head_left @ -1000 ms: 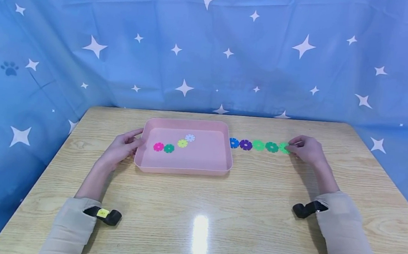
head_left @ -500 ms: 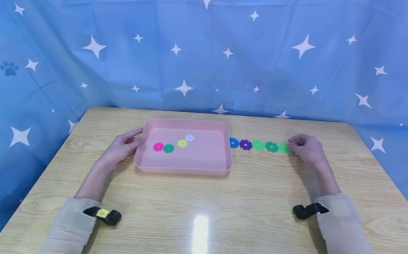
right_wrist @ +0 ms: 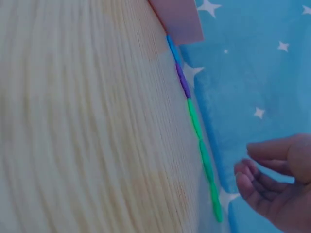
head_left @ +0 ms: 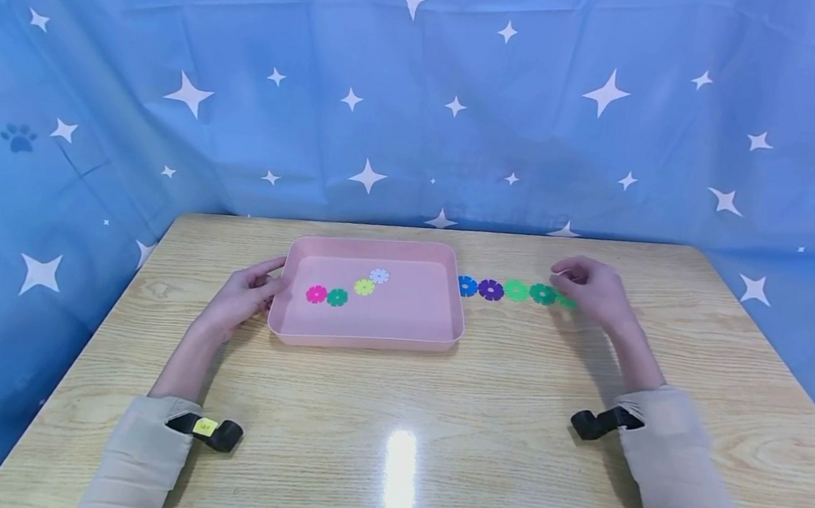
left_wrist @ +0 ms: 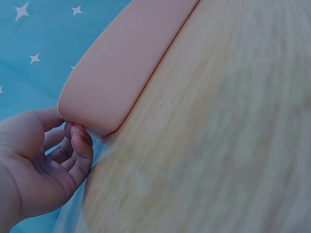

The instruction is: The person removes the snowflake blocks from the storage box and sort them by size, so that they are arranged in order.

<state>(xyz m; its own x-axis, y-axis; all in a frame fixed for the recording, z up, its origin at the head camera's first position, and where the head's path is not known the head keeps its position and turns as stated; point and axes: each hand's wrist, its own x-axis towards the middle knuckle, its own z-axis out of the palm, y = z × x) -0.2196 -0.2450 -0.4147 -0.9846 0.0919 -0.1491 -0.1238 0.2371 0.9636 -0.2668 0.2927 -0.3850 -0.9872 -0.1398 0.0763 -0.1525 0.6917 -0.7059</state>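
We see the row of flower discs (head_left: 511,291) lying flat on the counter (head_left: 493,431), its long axis running left to right from the pink tray (head_left: 400,320). The right hand (head_left: 592,292) hovers over its far right end, fingers bent and released; head-on, it partly hides the last light-green disc, which the right wrist view shows beyond the darker green one. The left hand (head_left: 244,294) grips the tray's left rim. Only from the head do we see the magenta, green, yellow and white discs (head_left: 364,287) inside.
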